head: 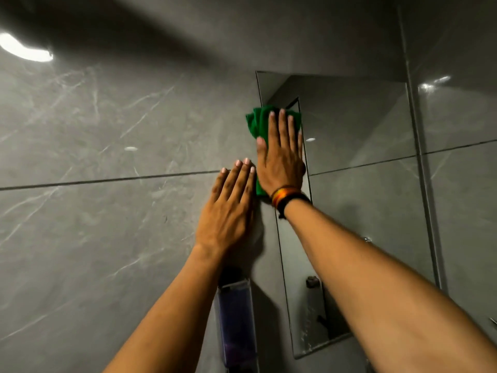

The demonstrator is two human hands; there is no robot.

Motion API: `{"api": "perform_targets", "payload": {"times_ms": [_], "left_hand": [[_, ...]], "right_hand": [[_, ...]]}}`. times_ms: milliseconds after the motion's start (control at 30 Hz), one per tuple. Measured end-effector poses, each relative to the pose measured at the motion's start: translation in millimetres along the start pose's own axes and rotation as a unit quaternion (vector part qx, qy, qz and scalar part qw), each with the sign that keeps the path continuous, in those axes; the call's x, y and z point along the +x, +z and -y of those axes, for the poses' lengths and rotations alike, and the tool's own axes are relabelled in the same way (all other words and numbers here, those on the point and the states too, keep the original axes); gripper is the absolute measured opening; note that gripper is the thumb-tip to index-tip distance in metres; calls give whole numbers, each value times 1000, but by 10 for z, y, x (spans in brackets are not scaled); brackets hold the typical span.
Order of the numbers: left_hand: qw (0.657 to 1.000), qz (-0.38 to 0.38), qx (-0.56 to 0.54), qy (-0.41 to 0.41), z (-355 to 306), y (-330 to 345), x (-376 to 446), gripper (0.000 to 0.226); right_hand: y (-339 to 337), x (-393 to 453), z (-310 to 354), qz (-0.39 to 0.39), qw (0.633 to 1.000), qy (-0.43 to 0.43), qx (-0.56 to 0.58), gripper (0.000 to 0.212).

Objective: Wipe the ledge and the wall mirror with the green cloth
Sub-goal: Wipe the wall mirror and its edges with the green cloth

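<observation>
The wall mirror is a tall frameless pane on the grey tiled wall, right of centre. My right hand lies flat with spread fingers on the green cloth, pressing it against the mirror's upper left edge. The cloth sticks out above and to the left of the fingers, and a strip shows below the palm. My left hand rests flat on the tile just left of the mirror, fingers together, holding nothing. The ledge is not in view.
A clear wall dispenser with purple liquid hangs below my left hand. A small fitting shows in the mirror's lower part. Grey marble-look tiles cover the wall; a lamp glare sits top left.
</observation>
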State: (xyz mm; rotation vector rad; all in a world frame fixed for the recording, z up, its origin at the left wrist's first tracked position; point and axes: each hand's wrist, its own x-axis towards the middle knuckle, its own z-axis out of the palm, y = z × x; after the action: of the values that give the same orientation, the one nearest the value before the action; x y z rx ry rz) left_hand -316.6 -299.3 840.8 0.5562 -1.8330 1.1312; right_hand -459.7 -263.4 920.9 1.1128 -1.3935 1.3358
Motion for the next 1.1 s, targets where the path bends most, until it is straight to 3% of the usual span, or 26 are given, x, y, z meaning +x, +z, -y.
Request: {"api": "perform_targets", "payload": {"times_ms": [167,400,867,1100], "left_hand": [[1000,-6,4,3,20,20,-6,66],[1000,-16,14,11,39,1,-4,64],[999,-23,28,12,11,4,-1,69],[999,-12,34,10,22,38,-7,73]], "right_hand": [[-16,935,242,5,1000,-26,-4,56],[-53,1045,-42,-6,996,-86,34,55],[-401,1644,-2204,-40,985,162,37,57],[-546,1913,-2629,-15,963,269,4,57]]}}
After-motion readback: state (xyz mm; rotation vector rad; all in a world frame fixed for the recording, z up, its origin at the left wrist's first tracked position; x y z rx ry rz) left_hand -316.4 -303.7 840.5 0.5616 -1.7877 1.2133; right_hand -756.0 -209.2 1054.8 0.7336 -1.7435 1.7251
